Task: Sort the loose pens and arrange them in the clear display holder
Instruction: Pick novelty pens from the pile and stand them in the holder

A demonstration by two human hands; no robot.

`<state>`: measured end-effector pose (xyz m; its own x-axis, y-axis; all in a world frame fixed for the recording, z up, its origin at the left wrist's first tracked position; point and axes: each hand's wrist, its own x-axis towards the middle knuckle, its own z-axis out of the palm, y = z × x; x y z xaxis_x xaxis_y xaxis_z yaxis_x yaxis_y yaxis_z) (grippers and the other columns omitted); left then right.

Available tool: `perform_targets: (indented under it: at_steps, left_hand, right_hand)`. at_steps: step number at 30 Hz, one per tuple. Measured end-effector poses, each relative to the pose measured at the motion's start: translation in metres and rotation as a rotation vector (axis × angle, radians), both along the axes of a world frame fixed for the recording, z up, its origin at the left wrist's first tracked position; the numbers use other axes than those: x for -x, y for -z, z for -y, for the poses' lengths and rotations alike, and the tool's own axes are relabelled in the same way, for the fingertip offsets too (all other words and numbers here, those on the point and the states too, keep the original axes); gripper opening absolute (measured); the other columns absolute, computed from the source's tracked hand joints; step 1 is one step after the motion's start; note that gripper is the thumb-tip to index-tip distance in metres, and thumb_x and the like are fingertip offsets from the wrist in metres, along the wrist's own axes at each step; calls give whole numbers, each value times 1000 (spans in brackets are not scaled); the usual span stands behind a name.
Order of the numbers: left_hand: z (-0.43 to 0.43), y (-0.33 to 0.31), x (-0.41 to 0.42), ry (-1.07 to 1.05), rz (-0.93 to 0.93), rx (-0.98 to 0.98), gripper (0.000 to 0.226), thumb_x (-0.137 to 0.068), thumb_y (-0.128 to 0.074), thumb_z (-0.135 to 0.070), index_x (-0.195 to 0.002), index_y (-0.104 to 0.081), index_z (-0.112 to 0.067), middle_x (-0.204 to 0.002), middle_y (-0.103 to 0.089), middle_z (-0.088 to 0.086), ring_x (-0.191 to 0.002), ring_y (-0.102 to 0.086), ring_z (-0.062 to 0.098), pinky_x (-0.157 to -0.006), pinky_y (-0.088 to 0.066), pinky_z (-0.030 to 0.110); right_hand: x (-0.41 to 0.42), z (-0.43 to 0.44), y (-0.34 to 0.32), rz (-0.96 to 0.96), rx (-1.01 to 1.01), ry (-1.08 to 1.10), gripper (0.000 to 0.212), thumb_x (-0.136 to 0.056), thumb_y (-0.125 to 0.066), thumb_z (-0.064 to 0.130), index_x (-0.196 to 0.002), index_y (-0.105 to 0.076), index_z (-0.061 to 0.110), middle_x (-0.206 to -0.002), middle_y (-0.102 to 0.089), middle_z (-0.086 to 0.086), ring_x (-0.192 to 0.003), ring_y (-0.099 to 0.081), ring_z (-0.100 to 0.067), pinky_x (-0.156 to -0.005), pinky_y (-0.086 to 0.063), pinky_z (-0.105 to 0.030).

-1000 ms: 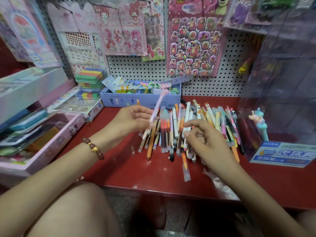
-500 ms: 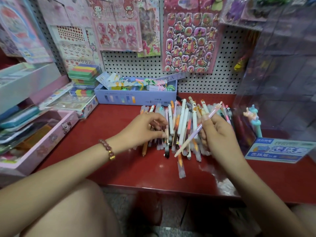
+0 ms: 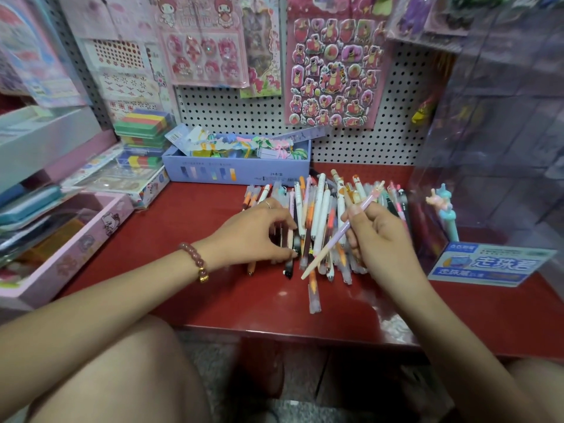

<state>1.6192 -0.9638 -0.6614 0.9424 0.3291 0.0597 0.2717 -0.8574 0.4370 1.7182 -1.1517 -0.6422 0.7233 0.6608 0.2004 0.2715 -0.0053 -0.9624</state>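
Note:
A heap of loose pens [image 3: 320, 209] lies on the red shelf [image 3: 189, 270], most of them pointing front to back. My right hand [image 3: 381, 239] grips a lilac pen with a figure top [image 3: 328, 247], held slantwise above the heap's right side. My left hand [image 3: 250, 236] rests on the left side of the heap, thumb and fingers apart around a few pens that still lie flat. The clear display holder [image 3: 488, 148] stands at the right, and a blue unicorn-topped pen [image 3: 445, 209] is upright inside it.
A blue box of small items [image 3: 238, 172] sits behind the heap against the pegboard [image 3: 229, 117] hung with sticker sheets. A pink tray [image 3: 76, 239] and stacked colour blocks [image 3: 143, 126] fill the left. A blue label [image 3: 488, 264] fronts the holder.
The lilac pen passed from my left hand to my right hand. My left hand then dropped onto the left side of the heap.

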Motion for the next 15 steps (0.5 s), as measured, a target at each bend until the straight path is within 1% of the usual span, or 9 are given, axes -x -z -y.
perform_targets:
  at_steps: [3, 5, 6, 8, 10, 12, 15]
  left_hand:
    - [-1, -1, 2, -30, 116, 86, 18, -72, -75, -21, -85, -64, -28, -95, -55, -8, -73, -59, 9, -70, -49, 28]
    - [1, -3, 4, -51, 138, 104, 19, -72, -73, -13, -84, -64, -24, -93, -54, -8, -69, -58, 4, -68, -48, 28]
    - [2, -4, 4, -40, 110, 90, 24, -73, -72, -13, -91, -63, -25, -96, -51, -11, -68, -57, 2, -66, -48, 28]
    - [5, -5, 5, 14, -16, 13, 42, -73, -72, -19, -111, -55, -29, -107, -40, -16, -69, -53, -1, -63, -46, 25]
    - [5, -4, 6, 42, -106, -68, 56, -73, -72, -24, -123, -48, -31, -120, -32, -14, -75, -50, 3, -68, -48, 30]
    - [4, -3, 6, 41, -91, -129, 57, -72, -72, -29, -123, -48, -31, -126, -31, -14, -81, -50, 7, -68, -48, 33]
    - [2, 1, 4, 40, -33, -217, 46, -73, -69, -32, -116, -53, -30, -125, -40, -16, -93, -47, 5, -63, -38, 25]
  right_hand:
    - [0, 1, 0, 6, 2, -2, 27, -100, -40, 24, -81, -54, 10, -60, -37, -9, -47, -31, -13, -42, -27, -22]
    - [0, 1, 0, 9, 8, -5, 27, -100, -41, 24, -81, -54, 10, -60, -37, -9, -47, -30, -15, -42, -27, -23]
    - [0, 1, 0, 8, 12, -8, 28, -100, -41, 24, -80, -53, 10, -59, -37, -8, -47, -30, -15, -42, -27, -23]
    - [0, 0, 1, 1, 19, -20, 28, -100, -41, 25, -79, -53, 11, -58, -38, -6, -45, -31, -13, -41, -27, -21]
    - [1, -1, 1, -15, 19, -31, 28, -100, -41, 25, -79, -53, 13, -56, -39, -2, -44, -31, -11, -41, -28, -20]
    - [2, 0, 1, -27, 20, -36, 27, -100, -41, 25, -79, -53, 12, -54, -40, 0, -44, -32, -11, -42, -28, -21]
    - [3, 0, 1, -38, 13, -36, 27, -100, -41, 24, -80, -53, 11, -53, -40, 1, -42, -31, -9, -41, -27, -21]
